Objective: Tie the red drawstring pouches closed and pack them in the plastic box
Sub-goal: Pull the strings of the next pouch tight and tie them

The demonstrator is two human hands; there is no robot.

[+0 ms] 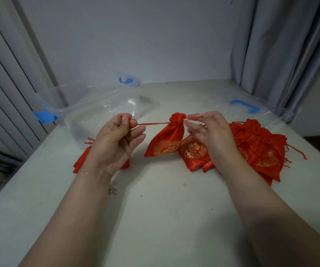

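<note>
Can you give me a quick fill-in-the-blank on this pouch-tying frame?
1. The left hand pinches the pouch's red ____.
2. The pouch being tied has a ____ emblem.
3. The plastic box has ____ latches.
4. The untied pouches lie under the ____ hand.

Missing words: drawstring; gold; blue; right

1. A pale grey, flat tabletop (155,218), faintly speckled and scuffed, fills the near and middle scene.
2. A plain, pale blue-white wall (136,35) stands at the far edge.
3. Grey pleated fabric curtains (282,45) hang at the far right.
4. Grey vertical ribbed panels (5,83) line the left side.
5. The light is soft and even, casting faint shadows.
</note>
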